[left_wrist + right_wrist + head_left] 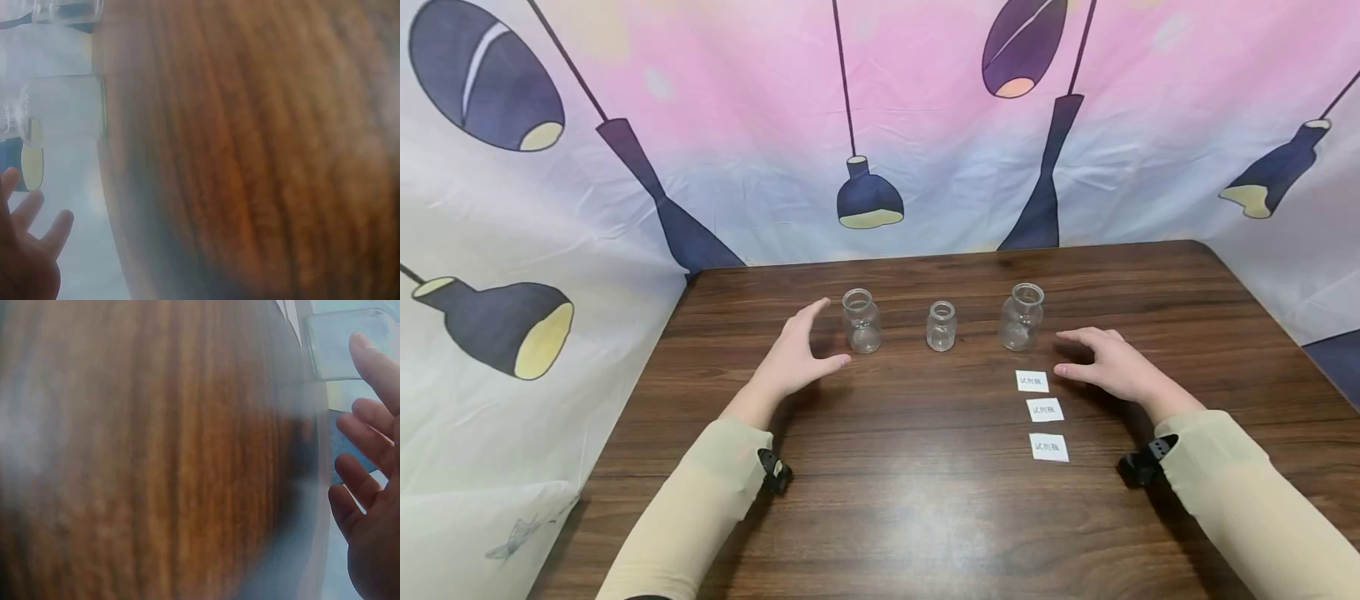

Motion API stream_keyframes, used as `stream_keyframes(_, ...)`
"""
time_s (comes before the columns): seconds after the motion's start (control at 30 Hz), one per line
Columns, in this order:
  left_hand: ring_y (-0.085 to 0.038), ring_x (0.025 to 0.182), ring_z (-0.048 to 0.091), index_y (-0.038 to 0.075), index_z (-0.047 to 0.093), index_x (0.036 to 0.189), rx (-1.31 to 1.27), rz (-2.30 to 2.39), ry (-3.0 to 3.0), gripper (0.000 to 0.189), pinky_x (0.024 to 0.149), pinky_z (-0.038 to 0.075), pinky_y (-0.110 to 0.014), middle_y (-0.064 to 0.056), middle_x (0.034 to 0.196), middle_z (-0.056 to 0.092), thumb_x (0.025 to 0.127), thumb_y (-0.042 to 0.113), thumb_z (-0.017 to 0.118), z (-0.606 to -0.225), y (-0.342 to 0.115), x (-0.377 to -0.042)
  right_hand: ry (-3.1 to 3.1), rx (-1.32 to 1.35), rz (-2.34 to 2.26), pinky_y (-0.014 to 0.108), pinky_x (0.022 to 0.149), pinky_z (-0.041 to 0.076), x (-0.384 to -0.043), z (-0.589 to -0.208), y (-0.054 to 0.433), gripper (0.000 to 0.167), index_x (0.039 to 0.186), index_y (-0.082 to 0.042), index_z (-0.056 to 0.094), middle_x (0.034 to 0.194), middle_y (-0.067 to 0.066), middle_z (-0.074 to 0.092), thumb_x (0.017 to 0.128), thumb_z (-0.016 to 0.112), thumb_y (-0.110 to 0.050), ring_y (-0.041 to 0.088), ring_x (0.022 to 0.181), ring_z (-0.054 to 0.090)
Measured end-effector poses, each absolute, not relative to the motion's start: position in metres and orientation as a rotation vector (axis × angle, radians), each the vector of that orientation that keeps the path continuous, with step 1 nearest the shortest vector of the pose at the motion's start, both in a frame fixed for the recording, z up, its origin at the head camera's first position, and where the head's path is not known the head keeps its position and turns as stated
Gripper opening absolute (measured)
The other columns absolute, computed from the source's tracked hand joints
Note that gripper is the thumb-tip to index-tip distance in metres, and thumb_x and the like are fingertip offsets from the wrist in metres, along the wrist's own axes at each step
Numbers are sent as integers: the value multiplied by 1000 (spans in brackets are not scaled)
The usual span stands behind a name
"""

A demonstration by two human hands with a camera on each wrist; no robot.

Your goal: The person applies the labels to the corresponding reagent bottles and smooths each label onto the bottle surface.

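Note:
Three clear glass bottles stand upright in a row toward the back of the table: a left bottle (862,325), a smaller middle bottle (941,327) and a right bottle (1020,318). My left hand (793,353) is just left of the left bottle, thumb and fingers spread, holding nothing. To the right of the right bottle is my right hand (1105,364), its fingers loosely bent and apart from the glass. Three white printed labels lie in a column: a far label (1032,382), a middle label (1045,410) and a near label (1049,447).
The brown wood-grain table (880,500) reaches back to a fabric backdrop (760,167) printed with lamps, which also hangs along both sides. A black wrist camera (775,472) sits at the left cuff and another wrist camera (1146,463) at the right cuff.

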State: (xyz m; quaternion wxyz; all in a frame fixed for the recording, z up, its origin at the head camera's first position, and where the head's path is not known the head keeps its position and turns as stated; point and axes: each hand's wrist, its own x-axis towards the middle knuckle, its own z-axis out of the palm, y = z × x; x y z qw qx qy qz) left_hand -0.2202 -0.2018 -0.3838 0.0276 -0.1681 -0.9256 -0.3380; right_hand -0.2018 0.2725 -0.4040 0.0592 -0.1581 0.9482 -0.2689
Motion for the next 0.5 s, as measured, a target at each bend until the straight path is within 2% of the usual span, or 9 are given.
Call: stream_keyframes(0.5,-30,119,45,19,34,144,-533,-1262,-2765,84,92,42,-52,-7,137,40,74,36,79,-378,-188,-209,2866,-572,-888,53,94,33,-202,-414,264,61,129,-1,53,118,16,59,84,69,-39,36,113,44)
